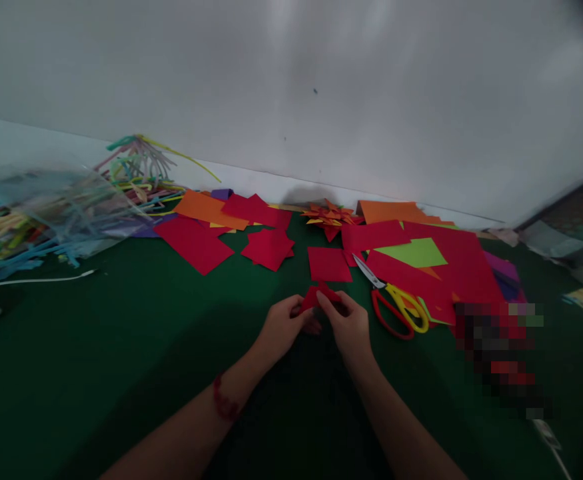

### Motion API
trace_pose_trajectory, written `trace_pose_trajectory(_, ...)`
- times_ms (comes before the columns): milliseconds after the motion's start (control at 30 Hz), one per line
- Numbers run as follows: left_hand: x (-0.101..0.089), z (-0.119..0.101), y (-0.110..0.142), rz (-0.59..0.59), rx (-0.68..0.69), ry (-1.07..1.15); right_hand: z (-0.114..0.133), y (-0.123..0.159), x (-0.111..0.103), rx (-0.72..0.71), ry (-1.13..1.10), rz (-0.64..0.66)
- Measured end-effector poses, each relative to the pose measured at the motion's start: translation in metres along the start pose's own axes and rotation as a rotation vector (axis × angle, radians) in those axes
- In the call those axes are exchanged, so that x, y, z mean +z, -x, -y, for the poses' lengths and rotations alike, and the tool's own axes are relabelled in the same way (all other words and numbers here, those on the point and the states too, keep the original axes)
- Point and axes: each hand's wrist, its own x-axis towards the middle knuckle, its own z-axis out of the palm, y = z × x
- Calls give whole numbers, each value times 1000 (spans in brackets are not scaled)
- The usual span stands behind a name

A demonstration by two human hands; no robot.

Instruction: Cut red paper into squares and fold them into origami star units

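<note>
Between my two hands is a small piece of red paper (312,298), partly folded and partly hidden by my fingers. My left hand (286,325) pinches its left side, and my right hand (347,321) grips its right side with thumb and fingers. Just beyond them lies a flat red paper square (330,264). Scissors (396,310) with one red and one yellow handle rest to the right of my right hand, blades pointing away and left. Farther back sits a pile of folded red and orange paper pieces (330,217).
Red sheets (471,260), a lime green piece (416,252) and orange paper (391,211) overlap at the right. More red squares (271,248) lie left of centre. Coloured pipe cleaners (141,163) and a clear plastic bag (86,200) occupy the far left, near a white cable (36,280). A pale wall (291,87) stands behind.
</note>
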Motion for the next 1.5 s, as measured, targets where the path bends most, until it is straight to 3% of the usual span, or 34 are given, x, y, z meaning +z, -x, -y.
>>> trace_pose_trajectory(567, 0, -3, 1, 74, -42, 46, 0, -4, -4, 9, 15, 73)
trace_pose_trajectory(800, -1, -5, 2, 128, -39, -5, 1, -12, -13, 51, -34, -67)
trace_pose_trajectory(1100, -1, -2, 3, 192, -64, -1, -1, -8, -9, 34, -20, 24)
trace_pose_trajectory(1500, 1, -9, 6, 231, -50, 88, 4, -5, -6, 55, -57, -1)
